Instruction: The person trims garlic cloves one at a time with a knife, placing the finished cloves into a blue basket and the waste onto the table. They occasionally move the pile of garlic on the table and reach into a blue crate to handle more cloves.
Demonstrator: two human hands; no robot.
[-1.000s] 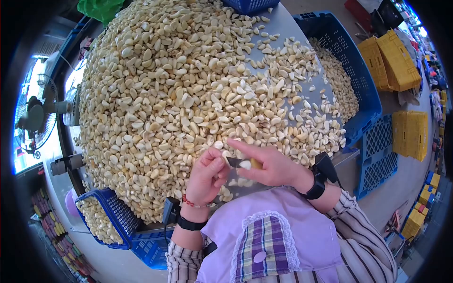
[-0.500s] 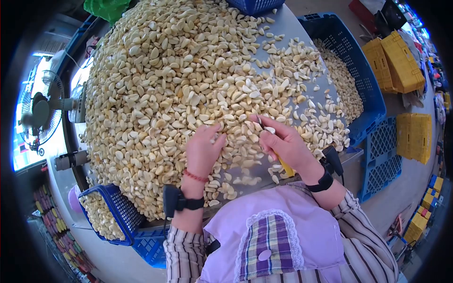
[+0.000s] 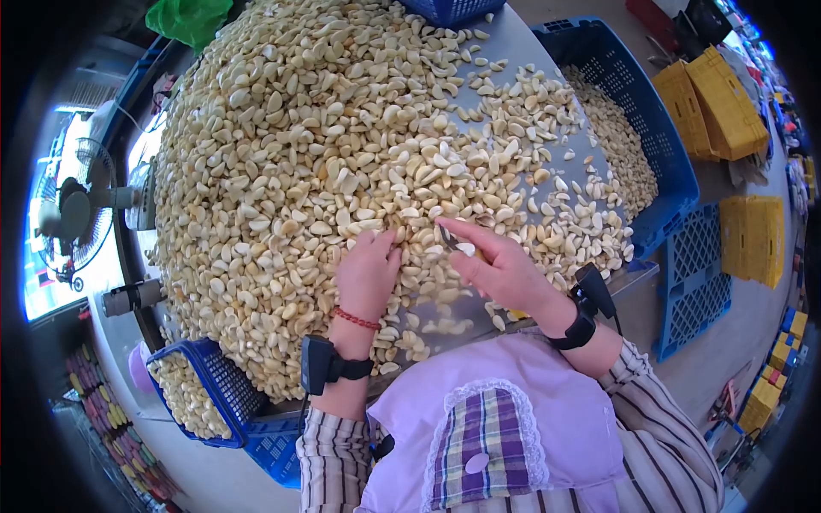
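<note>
A big heap of peeled garlic cloves (image 3: pixel 299 145) covers a metal table (image 3: pixel 522 60). My left hand (image 3: pixel 368 274) lies palm down on the near edge of the heap, fingertips touching cloves, with nothing seen in its grip. My right hand (image 3: pixel 500 269) is just to its right, closed around a small knife (image 3: pixel 448 238) whose blade points toward the heap. One pale clove (image 3: pixel 466 249) sits against the blade at my thumb. A bit of the knife's yellow handle shows under the palm. Both wrists wear black bands.
A blue crate (image 3: pixel 667 162) at the table's right side holds cloves. A blue basket (image 3: pixel 214 385) with cloves hangs at the near left. A fan (image 3: pixel 68 205) stands on the left. Yellow crates (image 3: pixel 727 85) and an upended blue crate (image 3: pixel 697 274) stand on the floor to the right.
Both hands moved from the table's front edge forward to the heap. My left hand came off the clove at the knife and now rests on the pile.
</note>
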